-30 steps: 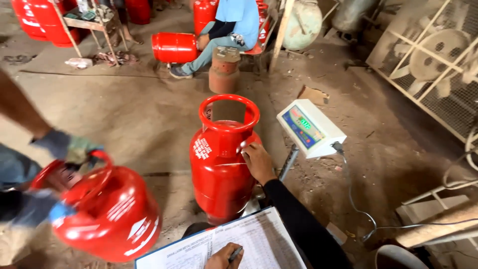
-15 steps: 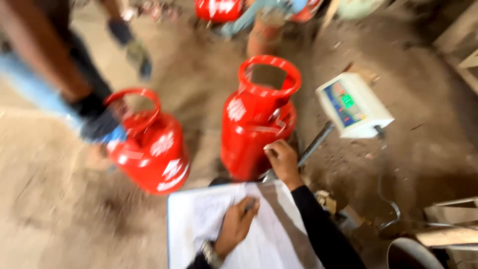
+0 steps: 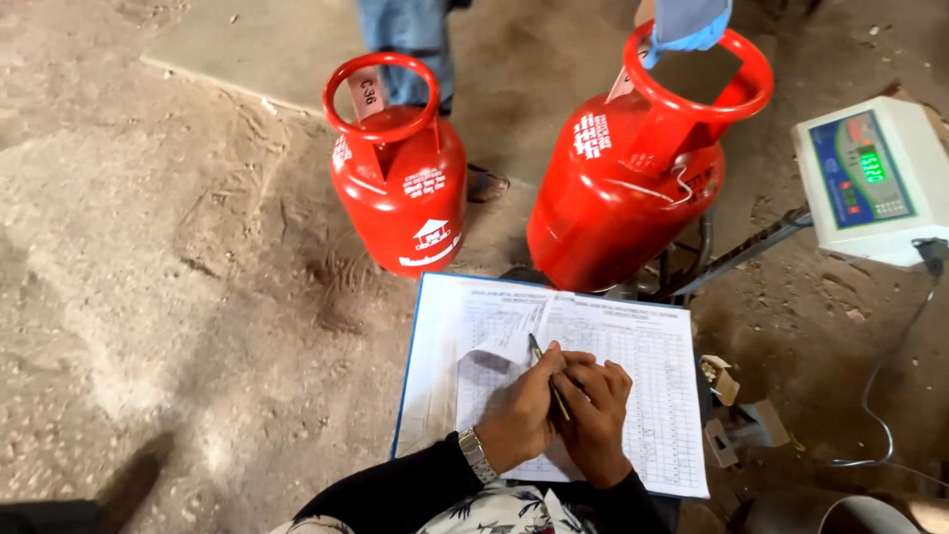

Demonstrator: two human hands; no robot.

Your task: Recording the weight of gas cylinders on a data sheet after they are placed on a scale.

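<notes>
Two red cylinders stand on the dirt floor. The L cylinder (image 3: 400, 183) has white markings on its front and a pale tag inside its ring. The R cylinder (image 3: 633, 178) sits by the scale readout (image 3: 870, 178), a white box w/ green digits. A gloved co-worker hand (image 3: 687, 25) grips its ring. The sheet (image 3: 583, 376), a white ruled form on a blue-edged board, lies in the lap. The left hand (image 3: 524, 410) pinches a pen (image 3: 546, 374). The right hand (image 3: 593, 415), fingers curled, presses the sheet.

Bare dirt floor (image 3: 178, 297) is left open to the left of the clipboard (image 3: 435, 336), while ahead the way is blocked by two red cylinders (image 3: 400, 188) (image 3: 623, 198) and, rightward, a scale display (image 3: 870, 178).
</notes>
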